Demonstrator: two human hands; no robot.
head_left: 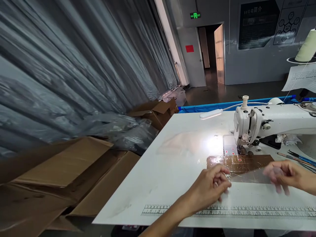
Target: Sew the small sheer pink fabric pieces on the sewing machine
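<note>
A strip of brown tape (256,161), creased and shiny, lies on the white table just in front of the sewing machine's needle area (240,149). A grey, see-through sheet (251,176) shows along its near side. My left hand (214,182) is at the strip's near left corner, its fingers loosely curled and thumb apart from the index finger. Nothing shows in it. Over the right end of the strip is my right hand (283,174). Its fingers are smeared by motion, so its grip is unclear. Small red marks (230,153) dot the plate beside the needle.
The white sewing machine (278,120) stands at the right, with a slim lamp (211,114) over the table. Tweezers and pens (300,159) lie right of the strip. A printed ruler (234,212) runs along the front edge. Open cardboard boxes (64,164) stand left of the table.
</note>
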